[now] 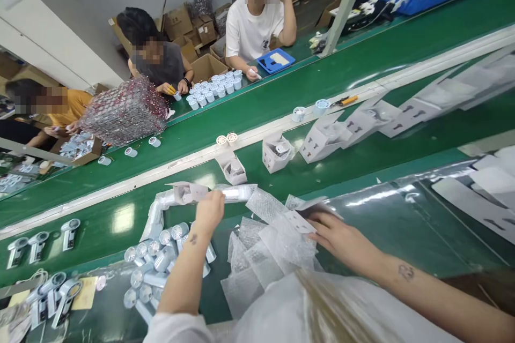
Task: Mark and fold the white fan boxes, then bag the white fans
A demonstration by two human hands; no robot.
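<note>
My left hand [210, 212] reaches forward and closes on a clear plastic sleeve [235, 192], next to a white printed carton [187, 193]. My right hand [340, 237] grips the edge of a flat white printed carton [300, 221] that lies over sheets of bubble wrap [267, 252]. Below my left forearm lies a loose pile of silver-and-white handheld fans [161, 262]. Several more fans [38, 244] stand in a row on the belt to the left. A white plastic sheet and a strand of hair [322, 311] cover the bottom of the view.
Green conveyor belts [120, 220] with white rails run diagonally. Open white cartons [277, 153] line the middle belt. Co-workers sit beyond the far belt beside white cups [213, 88], a blue tray [276, 60], a bag of shiny packets [123, 111] and cardboard boxes [205, 67].
</note>
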